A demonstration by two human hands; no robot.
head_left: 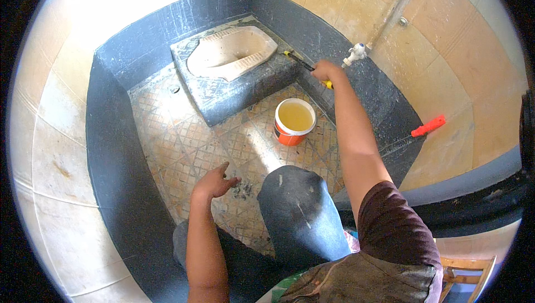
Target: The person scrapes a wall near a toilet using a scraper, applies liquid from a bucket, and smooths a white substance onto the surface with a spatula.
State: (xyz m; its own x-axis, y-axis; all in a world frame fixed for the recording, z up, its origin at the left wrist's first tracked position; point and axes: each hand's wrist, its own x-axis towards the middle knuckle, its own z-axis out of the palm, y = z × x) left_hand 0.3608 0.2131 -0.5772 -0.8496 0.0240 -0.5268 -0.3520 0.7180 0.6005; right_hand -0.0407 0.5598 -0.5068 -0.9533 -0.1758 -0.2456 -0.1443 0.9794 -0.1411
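My right hand (326, 72) grips a long thin tool (302, 61) with black and yellow parts; its small far end is at the dark ledge right of the white squat toilet (225, 52). A white tap (355, 52) on a pipe is just beyond that hand. My left hand (214, 181) hangs with fingers apart and nothing in it, above the tiled floor. An orange bucket with a white rim (290, 135), holding yellowish liquid, stands between the toilet platform and my bent knee.
A red handle-like object (428, 126) sticks out at the right wall. A dark grey band (111, 158) runs round the lower walls below pale tiles. A small drain hole (175, 89) is in the floor left of the platform. A wooden chair or stool (473, 269) shows at the lower right.
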